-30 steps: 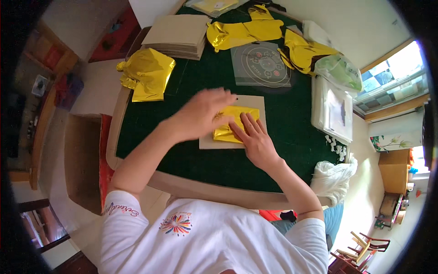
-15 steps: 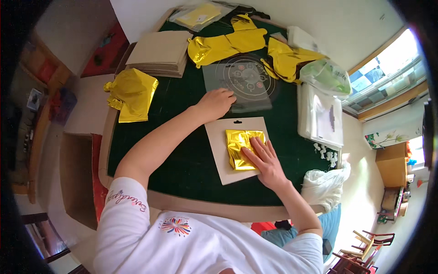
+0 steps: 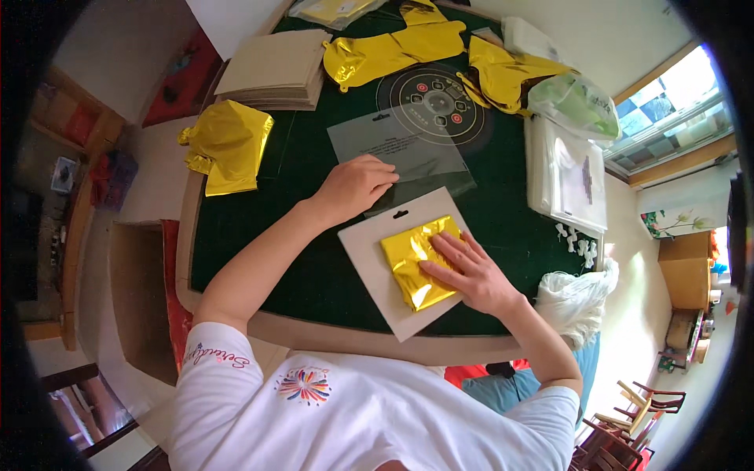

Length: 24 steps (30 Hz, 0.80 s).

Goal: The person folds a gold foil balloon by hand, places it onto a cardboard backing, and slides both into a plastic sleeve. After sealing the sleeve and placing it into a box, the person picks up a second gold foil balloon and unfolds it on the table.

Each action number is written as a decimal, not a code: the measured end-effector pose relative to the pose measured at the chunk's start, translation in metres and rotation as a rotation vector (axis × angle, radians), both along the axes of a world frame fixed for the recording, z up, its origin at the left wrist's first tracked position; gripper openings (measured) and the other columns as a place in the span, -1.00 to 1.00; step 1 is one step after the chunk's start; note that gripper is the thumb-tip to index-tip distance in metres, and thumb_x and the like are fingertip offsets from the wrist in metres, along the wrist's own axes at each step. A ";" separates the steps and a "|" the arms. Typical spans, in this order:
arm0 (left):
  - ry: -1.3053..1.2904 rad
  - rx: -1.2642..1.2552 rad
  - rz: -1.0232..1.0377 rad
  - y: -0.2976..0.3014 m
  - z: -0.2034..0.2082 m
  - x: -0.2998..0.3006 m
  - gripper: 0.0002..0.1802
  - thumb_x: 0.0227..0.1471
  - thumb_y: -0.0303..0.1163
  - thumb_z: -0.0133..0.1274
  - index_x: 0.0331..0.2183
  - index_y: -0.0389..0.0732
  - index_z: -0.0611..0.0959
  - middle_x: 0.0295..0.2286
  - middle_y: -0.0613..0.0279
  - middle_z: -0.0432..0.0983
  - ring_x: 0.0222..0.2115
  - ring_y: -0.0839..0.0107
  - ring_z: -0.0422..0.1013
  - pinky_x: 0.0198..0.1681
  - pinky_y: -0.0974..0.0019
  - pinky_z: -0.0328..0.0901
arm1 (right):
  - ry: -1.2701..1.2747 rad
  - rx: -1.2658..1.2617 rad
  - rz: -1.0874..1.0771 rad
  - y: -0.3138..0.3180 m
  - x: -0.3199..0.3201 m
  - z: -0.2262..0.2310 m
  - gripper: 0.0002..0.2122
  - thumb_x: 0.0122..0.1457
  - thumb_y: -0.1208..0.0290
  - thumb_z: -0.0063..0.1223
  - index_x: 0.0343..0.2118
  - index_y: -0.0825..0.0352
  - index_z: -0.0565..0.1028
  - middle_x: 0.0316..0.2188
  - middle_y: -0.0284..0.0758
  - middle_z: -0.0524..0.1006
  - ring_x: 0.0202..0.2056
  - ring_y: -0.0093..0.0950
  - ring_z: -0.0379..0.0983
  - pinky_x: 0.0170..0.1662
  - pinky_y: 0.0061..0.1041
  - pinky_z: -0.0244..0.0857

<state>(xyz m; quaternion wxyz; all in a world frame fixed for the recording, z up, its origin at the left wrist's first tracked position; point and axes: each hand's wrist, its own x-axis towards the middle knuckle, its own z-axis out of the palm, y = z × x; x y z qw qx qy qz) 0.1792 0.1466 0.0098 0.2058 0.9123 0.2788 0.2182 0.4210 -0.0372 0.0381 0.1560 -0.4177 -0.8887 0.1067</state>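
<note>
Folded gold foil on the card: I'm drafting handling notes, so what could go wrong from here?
The folded gold foil has only the right hand resting on it; it could slide or unfold if that hand lifts. The card has its near corner close to the pale table edge, so a nudge might push it over. The left hand is at the clear bag, whose thin-looking film could crease.

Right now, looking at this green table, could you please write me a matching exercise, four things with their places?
1. Folded golden foil
2. Transparent rectangular plastic bag
3. Stacked beige cardboard sheets
4. Loose white thread bundle

A. Near right corner of the green table
B. Under the right hand, on a single beige board
C. Table's far left side
D. At the left hand

Pairs: 1-B; 2-D; 3-C; 4-A
</note>
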 end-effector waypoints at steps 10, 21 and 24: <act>0.135 0.126 -0.097 -0.017 0.001 -0.018 -0.78 0.05 -0.38 0.11 -0.22 -0.14 0.69 -0.10 0.22 0.53 -0.01 0.31 0.38 0.03 0.24 0.33 | -0.115 -0.008 -0.017 0.005 0.004 -0.001 -0.48 -0.01 0.55 0.11 0.09 0.10 0.41 0.15 -0.14 0.32 0.21 -0.18 0.20 0.29 -0.09 -0.01; 0.049 -0.170 -0.084 -0.026 -0.010 -0.036 -0.65 0.11 -0.36 0.04 -0.04 -0.19 0.58 0.03 0.13 0.43 0.13 0.24 0.26 0.19 0.17 0.17 | -0.183 0.027 -0.158 0.000 -0.020 -0.020 -0.35 -0.06 0.65 0.07 0.17 0.06 0.33 0.21 -0.15 0.23 0.26 -0.20 0.11 0.31 -0.10 -0.07; 0.105 -0.219 -0.074 -0.028 -0.009 -0.038 -0.61 0.12 -0.38 0.03 0.00 -0.19 0.54 0.08 0.13 0.37 0.16 0.24 0.21 0.22 0.16 0.13 | -0.155 0.018 -0.182 -0.001 -0.025 -0.024 -0.35 -0.07 0.64 0.07 0.17 0.07 0.32 0.21 -0.13 0.23 0.26 -0.18 0.10 0.31 -0.09 -0.08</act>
